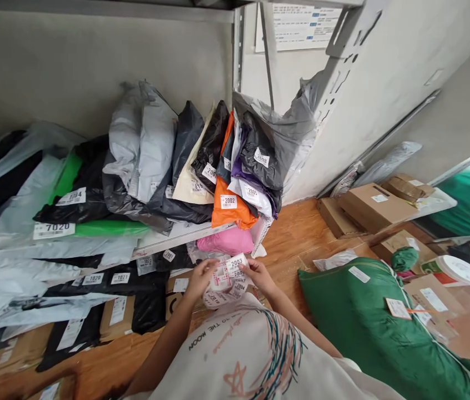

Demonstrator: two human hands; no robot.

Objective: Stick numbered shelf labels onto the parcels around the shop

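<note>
Holding a roll of number labels (220, 279) low in front of the printed shirt (248, 347), with both hands brought close together, apparently to share the turning and the steadying. Pinching the left edge of the roll with the left hand (200, 278), with thumb and fingers drawn in, probably to steady it without covering the print. Pinching the label strip (236, 261) marked 2003 by its right border with the right hand (260, 276), with thumb close against fingertips, likely to keep the digits readable from above; cannot tell the curl of the lower fingers. Hanging loosely below, a loop of labels (218, 300), near the shirt; cannot tell whether touching it. Packed close on the shelf (176, 242) beyond: an orange parcel (221, 210) tagged 2002, just beside a white parcel (241, 188) tagged 2005, with a black parcel (255, 141) tagged 2008 leaning behind, perhaps to save room and leave each tag facing outward. Tucked beneath the shelf edge, near the hands: a pink parcel (226, 242). Resting well apart to the right: a bulging green sack (343, 316) and cardboard boxes (364, 208), lying label up, presumably for easy reading.
</note>
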